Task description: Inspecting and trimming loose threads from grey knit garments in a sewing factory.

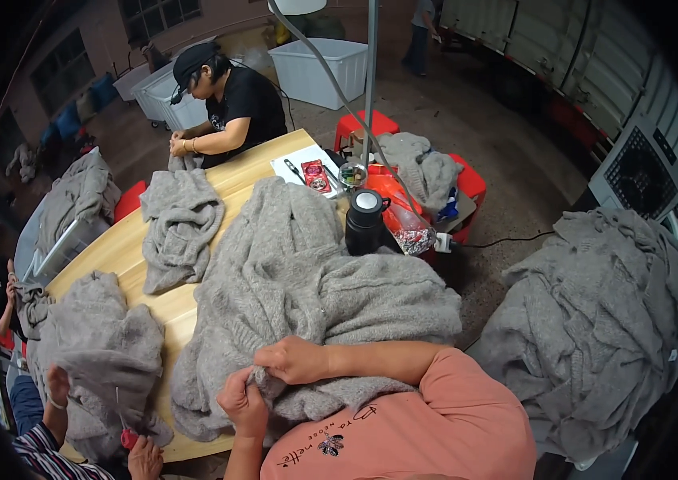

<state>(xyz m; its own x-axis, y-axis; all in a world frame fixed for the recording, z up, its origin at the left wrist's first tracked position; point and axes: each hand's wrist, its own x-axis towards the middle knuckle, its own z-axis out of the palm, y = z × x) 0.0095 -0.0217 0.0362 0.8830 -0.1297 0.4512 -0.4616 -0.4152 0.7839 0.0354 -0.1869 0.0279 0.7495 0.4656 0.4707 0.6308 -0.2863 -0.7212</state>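
A fluffy grey knitted sweater [291, 280] lies heaped on the wooden table in front of me, its near part reaching my lap. My left hand [245, 402] is closed, pinching a small bit of its edge. Right beside it, my right hand [293, 359] has its fingers curled on the same edge. The two hands almost touch, and the knit between them is gathered up. Whether anything small sits between the fingertips is hidden.
A black thermos [365, 222] stands behind the sweater, near a white sheet [291, 166]. More grey knitwear [587, 328] is piled at my right. Co-workers handle similar garments at the far side and left, one beside red-handled scissors [129, 437]. Red stools [471, 188] stand beyond the table.
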